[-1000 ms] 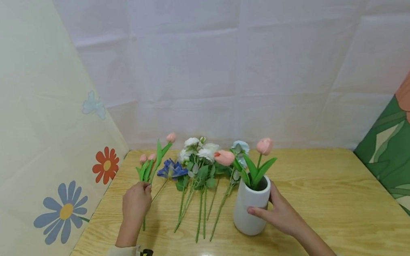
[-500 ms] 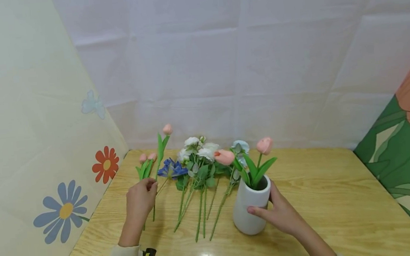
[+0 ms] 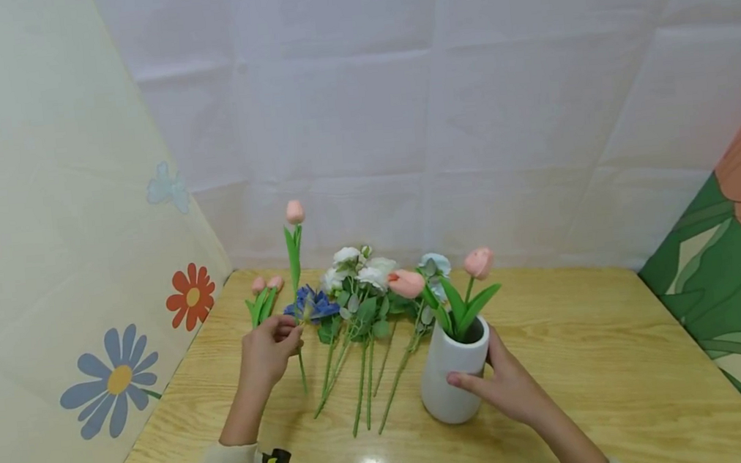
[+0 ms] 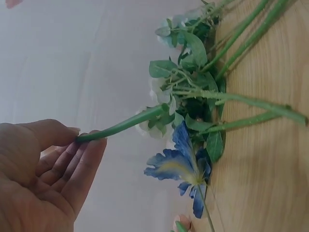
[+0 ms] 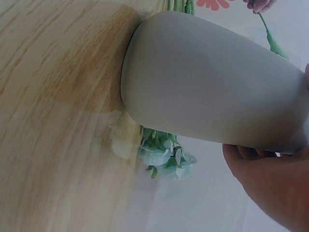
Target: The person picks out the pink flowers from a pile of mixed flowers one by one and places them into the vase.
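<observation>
My left hand [image 3: 270,350] pinches the green stem of a pink tulip [image 3: 294,212] between thumb and fingers, holding it upright above the table's left side. In the left wrist view the stem [image 4: 120,126] runs out from the fingertips. On the right, my right hand [image 3: 506,381] grips a white vase [image 3: 453,382] round its upper side; the vase stands on the table, and its body [image 5: 207,82] fills much of the right wrist view. Two pink tulips with green leaves stand in it, one bloom [image 3: 478,263] upright, the other [image 3: 406,284] leaning left over the rim.
Several flowers lie on the wooden table [image 3: 587,359]: white roses [image 3: 374,275], a blue iris [image 3: 311,305], pale blue blooms [image 3: 435,264], and two more pink tulips [image 3: 266,285] at the left. A pale cloth backdrop [image 3: 347,116] closes the rear, with flower-printed panels at both sides.
My left hand has lifted the pink tulip off the table's left side, turned it upright and moved it right. The right hand and the vase have stayed put.
</observation>
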A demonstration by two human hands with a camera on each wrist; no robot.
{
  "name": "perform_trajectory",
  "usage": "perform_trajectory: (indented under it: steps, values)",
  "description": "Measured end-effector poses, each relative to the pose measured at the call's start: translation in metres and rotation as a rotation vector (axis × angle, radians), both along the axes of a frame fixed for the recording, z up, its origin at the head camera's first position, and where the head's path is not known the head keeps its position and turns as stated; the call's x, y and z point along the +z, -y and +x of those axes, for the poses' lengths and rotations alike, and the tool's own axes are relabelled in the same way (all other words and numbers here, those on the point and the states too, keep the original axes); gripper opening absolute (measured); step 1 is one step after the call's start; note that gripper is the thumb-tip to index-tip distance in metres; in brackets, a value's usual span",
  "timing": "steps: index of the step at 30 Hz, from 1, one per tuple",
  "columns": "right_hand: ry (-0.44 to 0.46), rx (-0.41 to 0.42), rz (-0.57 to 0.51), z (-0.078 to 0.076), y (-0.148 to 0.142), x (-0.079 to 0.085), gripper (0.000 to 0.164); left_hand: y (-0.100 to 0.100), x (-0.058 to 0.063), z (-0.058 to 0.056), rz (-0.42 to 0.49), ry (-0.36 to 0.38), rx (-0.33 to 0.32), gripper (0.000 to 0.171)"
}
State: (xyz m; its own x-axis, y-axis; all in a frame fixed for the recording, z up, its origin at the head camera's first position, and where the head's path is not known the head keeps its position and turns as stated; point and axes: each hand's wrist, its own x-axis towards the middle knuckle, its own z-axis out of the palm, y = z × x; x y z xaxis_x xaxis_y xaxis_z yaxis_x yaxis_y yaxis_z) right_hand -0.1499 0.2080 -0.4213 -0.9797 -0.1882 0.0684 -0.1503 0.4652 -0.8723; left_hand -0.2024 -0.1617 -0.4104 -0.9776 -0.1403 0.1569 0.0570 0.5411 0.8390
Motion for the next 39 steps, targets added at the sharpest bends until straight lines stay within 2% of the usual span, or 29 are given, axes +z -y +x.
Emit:
perform_trajectory:
  steps: [3,9,11,19,29,34,39]
  values:
    - [0.015,0.000,0.003,0.000,0.000,0.000,0.102,-0.004,0.000,0.002,0.023,-0.045,-0.022,0.018]
    - [0.036,-0.004,0.008,0.000,0.000,0.000,0.103,-0.015,0.001,0.007,0.013,-0.245,-0.057,0.011]
    - [0.029,-0.005,0.008,0.001,0.000,0.000,0.103,-0.020,0.002,0.009,0.037,-0.285,-0.080,0.011]
    - [0.004,-0.003,-0.002,0.001,0.000,-0.001,0.101,-0.038,0.005,0.015,0.154,-0.340,-0.153,0.010]
    - [0.002,0.000,-0.011,0.000,0.000,-0.003,0.101,-0.057,0.007,0.019,0.263,-0.481,-0.226,0.010]
    - [-0.017,0.007,-0.011,0.000,0.000,-0.002,0.100,-0.063,0.011,0.020,0.264,-0.588,-0.280,0.011]
    - [-0.025,0.008,-0.008,-0.001,0.000,-0.002,0.100,-0.069,0.015,0.021,0.249,-0.654,-0.335,0.012]
